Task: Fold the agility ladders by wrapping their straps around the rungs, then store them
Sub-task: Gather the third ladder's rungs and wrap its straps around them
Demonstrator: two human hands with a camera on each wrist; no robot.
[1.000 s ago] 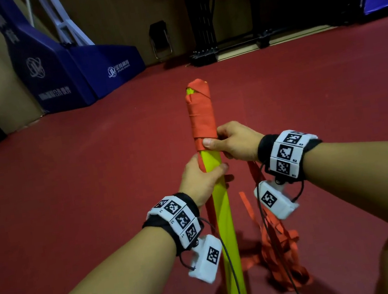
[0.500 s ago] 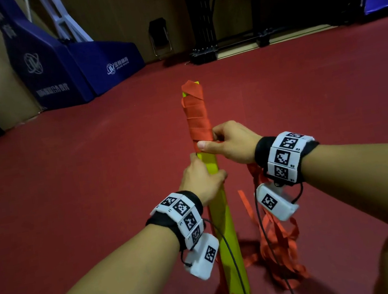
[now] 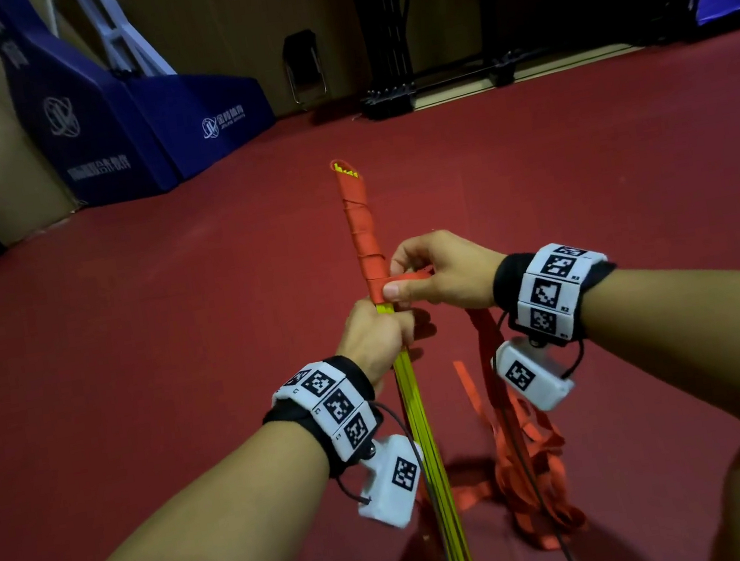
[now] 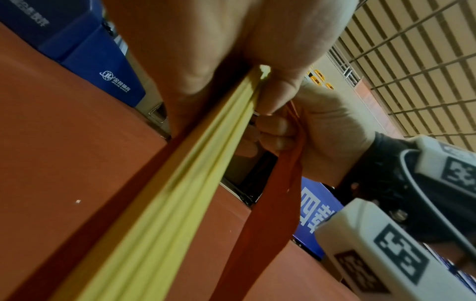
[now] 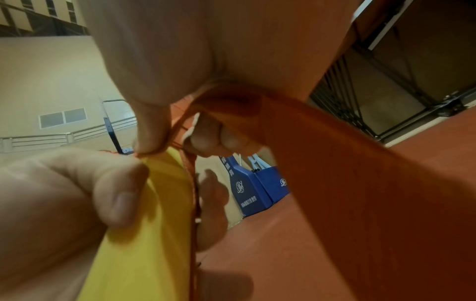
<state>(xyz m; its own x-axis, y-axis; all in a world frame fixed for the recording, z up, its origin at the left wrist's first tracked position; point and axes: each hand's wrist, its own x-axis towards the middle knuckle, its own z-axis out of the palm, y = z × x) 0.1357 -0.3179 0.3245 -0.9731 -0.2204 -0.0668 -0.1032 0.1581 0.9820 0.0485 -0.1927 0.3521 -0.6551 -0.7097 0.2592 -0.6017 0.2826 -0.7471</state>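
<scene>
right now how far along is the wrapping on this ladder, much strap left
Done: the top stretch of the yellow rungs is already wound in orange strap.

In hand: the left hand grips the bundle just below the wrap while the right hand pinches the strap for another turn.

Left: most of the bundle is still bare, a loose pile of strap lies on the floor, and storing has not begun.

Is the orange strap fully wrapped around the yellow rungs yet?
Partly: strap coils cover only the rungs' top; loose strap trails to the floor.
</scene>
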